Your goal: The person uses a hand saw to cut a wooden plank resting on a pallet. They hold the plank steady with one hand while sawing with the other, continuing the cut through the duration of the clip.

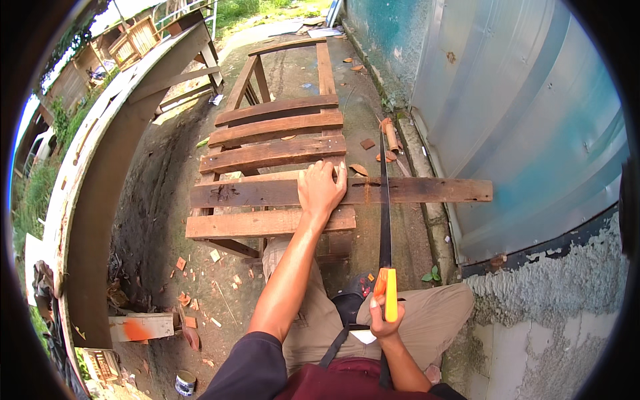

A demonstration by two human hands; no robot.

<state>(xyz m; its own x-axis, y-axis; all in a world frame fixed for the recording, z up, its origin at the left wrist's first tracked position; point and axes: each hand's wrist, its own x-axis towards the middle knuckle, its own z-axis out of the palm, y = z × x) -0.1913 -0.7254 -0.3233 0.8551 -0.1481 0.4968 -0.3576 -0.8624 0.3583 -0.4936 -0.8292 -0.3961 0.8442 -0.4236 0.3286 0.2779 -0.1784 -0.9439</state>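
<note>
Jutting rightward, the dark plank [427, 190] lay across the slatted wooden frame [280, 128], its overhang crossed by the blade of a handsaw [385, 230]. The left hand [319, 189] was clamped over the plank, the right hand [385, 323] wrapped around the yellow-and-orange handle [391, 293]. Sawing appeared to be the step in hand, cut depth indiscernible; the next stroke called for a steady plank and straight blade.

Grey ground [417, 257] beside teal wall [390, 40] and metal sheeting [520, 127], sunlit grass [250, 9] beyond
</note>
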